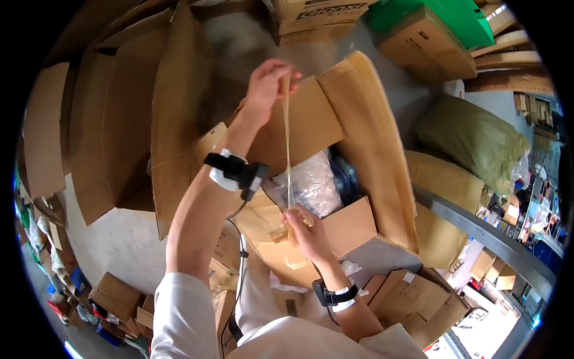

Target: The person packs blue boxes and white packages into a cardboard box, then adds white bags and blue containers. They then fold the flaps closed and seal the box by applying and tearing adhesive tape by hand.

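Note:
A long strip of clear-brown packing tape [287,134] runs taut between my two hands, above an open cardboard box [302,122]. Raised over the far side of the box, my left hand [272,84] is closed on the strip's upper end. My right hand [305,233] grips the lower end by the near flaps, with a crumpled bit of tape at its fingers. Inside the box lie a clear plastic-wrapped bundle [314,182] and a dark blue wrapped item [344,179]. The flaps stand apart.
Large open cardboard boxes [134,113] stand to my left. A metal rail [490,224] crosses on the right, near a green-brown sack [469,140]. A closed carton [424,45] is at the back right, and a flattened box [412,299] lies at the lower right.

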